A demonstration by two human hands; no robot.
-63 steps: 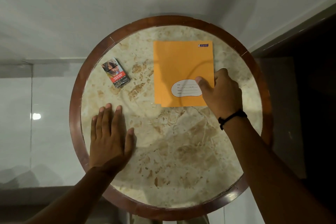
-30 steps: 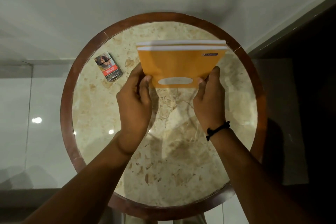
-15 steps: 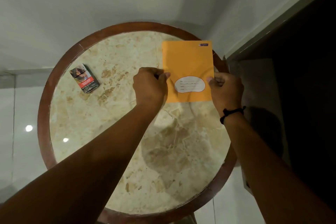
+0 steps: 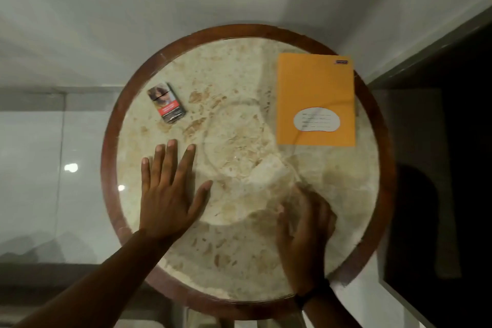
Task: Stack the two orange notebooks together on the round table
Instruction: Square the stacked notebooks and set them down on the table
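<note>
- The round table has a pale marble top and a dark wooden rim.
- The orange notebooks lie flat at the far right of the round table, over its rim; only one cover shows, with a white label.
- The left hand lies flat on the round table, fingers spread, holding nothing.
- The right hand is blurred at the near right, empty, well apart from the notebooks.
- A small pack lies at the far left.
</note>
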